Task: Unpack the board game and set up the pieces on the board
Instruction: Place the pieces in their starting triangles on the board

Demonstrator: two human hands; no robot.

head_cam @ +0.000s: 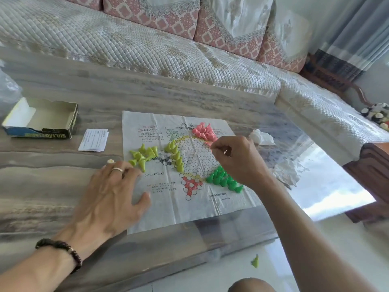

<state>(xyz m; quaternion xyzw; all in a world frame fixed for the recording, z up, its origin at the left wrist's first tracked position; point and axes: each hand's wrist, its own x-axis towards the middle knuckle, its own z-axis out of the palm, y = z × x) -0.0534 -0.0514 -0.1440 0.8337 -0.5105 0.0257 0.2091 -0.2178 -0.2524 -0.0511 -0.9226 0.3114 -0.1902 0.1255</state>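
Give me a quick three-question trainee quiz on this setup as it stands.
1. True or false: the cardboard box holds pieces.
2. Which pieces lie nearest the left hand? A pink B yellow-green C dark green
3. What lies on the floor in front of the table?

Key: 1 false, it looks empty. 2 B, the yellow-green pieces. 3 a stray green piece.
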